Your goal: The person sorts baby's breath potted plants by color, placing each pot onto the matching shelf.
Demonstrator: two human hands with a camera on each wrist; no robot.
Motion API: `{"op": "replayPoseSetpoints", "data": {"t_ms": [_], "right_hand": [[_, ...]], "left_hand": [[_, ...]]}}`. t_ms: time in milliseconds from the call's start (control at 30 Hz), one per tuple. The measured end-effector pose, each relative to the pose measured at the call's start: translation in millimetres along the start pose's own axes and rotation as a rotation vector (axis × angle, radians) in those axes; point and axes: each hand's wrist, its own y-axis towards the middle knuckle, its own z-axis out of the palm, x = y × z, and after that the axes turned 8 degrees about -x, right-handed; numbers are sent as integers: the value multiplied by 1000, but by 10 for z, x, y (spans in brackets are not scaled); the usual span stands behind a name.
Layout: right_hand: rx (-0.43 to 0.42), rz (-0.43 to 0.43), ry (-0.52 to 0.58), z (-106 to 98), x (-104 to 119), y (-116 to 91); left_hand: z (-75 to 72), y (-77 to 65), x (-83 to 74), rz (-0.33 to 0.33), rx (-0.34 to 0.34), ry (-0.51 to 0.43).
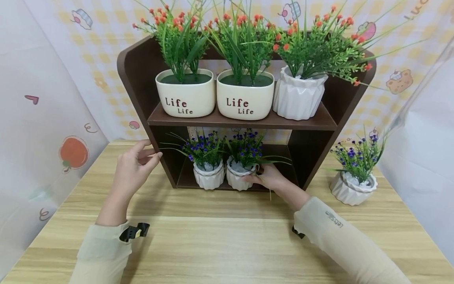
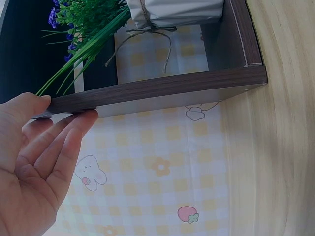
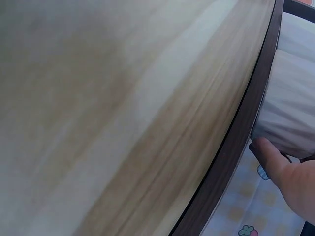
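Note:
A dark brown two-tier shelf (image 1: 234,123) stands on the table. My left hand (image 1: 134,167) holds the edge of its left side panel (image 2: 162,86), thumb on one face and fingers on the other. My right hand (image 1: 272,179) grips a small white ribbed flowerpot (image 1: 237,176) with purple flowers on the lower tier. In the right wrist view the thumb (image 3: 275,162) lies against that pot (image 3: 288,105); the other fingers are mostly hidden. Touching or nearly touching it on the left is a matching flowerpot (image 1: 209,177), with twine tied round it.
On the upper tier stand two cream "Life" planters (image 1: 186,96) and a taller white flowerpot (image 1: 299,96), all with orange-red flowers. Another purple-flowered pot (image 1: 354,188) sits on the wooden table (image 1: 227,244) right of the shelf. A checkered cloth (image 1: 95,51) hangs behind.

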Motion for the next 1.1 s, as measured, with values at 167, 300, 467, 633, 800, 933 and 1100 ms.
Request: {"op": "replayPoseSetpoints", "data": {"t_ms": [167,300,467,633,800,933,1100], "right_hand": [[28,7,17,-32,-13,-15],[47,-30,13,-101,-47,-71],[68,-109,-2,-203,-129,-188],[61,-163,-28,-304,-206,-345],[35,-221,-23,-412,-249,-524],[17,-262,-7,-511,-313,-684],[3,-275,2,-680,-386,-906]], "left_hand": [[-5,6,-6,-7,8,-6],[-2,8,-8,-10,3,-6],[-1,9,-8,-7,5,-9],[-1,1,-10,-8,14,-7],[-10,1,-22,-12,22,1],[-6,-4,-16,-13,22,1],[-1,-3,-1,-9,15,6]]}}
